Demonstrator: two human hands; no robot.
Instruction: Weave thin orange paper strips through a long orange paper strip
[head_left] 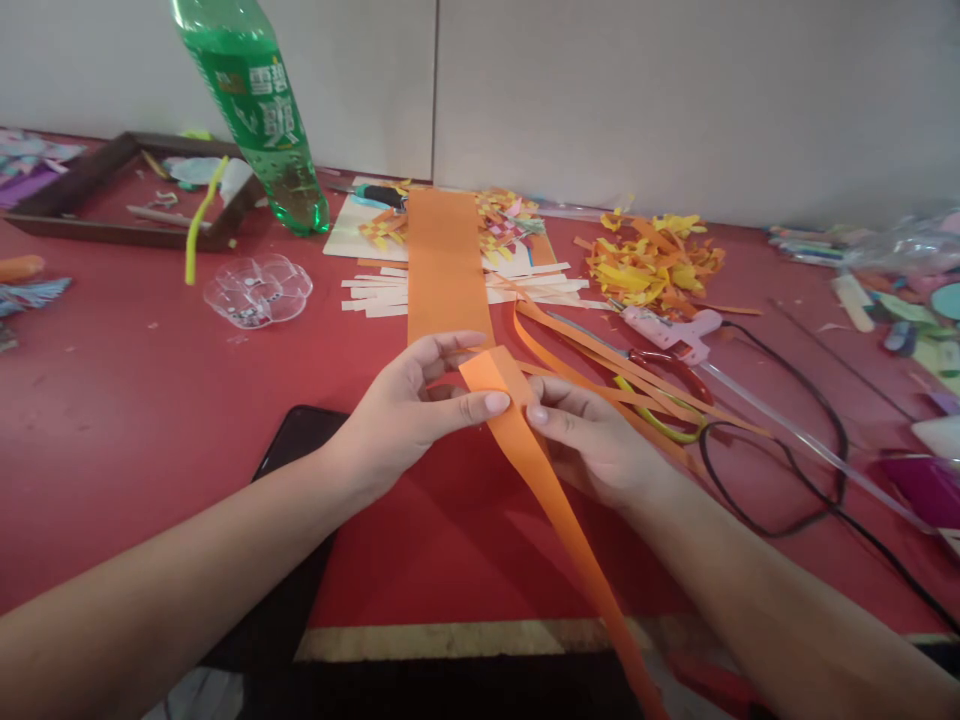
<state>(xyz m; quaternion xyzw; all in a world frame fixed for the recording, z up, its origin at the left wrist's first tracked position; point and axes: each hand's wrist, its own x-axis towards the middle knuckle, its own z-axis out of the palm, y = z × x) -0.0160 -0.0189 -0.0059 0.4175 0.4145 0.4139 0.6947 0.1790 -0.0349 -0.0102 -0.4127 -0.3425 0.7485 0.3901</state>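
Observation:
A long orange paper strip (547,485), folded over at its upper end, is held between both hands above the red table. My left hand (431,395) pinches the folded end with its thumb on top. My right hand (581,430) grips the strip's right edge between thumb and fingers. The strip's tail hangs down past the table's front edge. Just beyond the hands lies a wide orange paper sheet (448,260). Several narrow orange strips (622,370) and a pair of scissors with red handles (675,372) lie to the right.
A green bottle (259,115) stands at the back left beside a brown frame (135,235) and a clear flower-shaped tray (259,290). Paper scraps (652,260) are heaped behind a pink glue gun (679,330), whose black cord (832,420) loops rightward. A black phone (300,440) lies under my left forearm.

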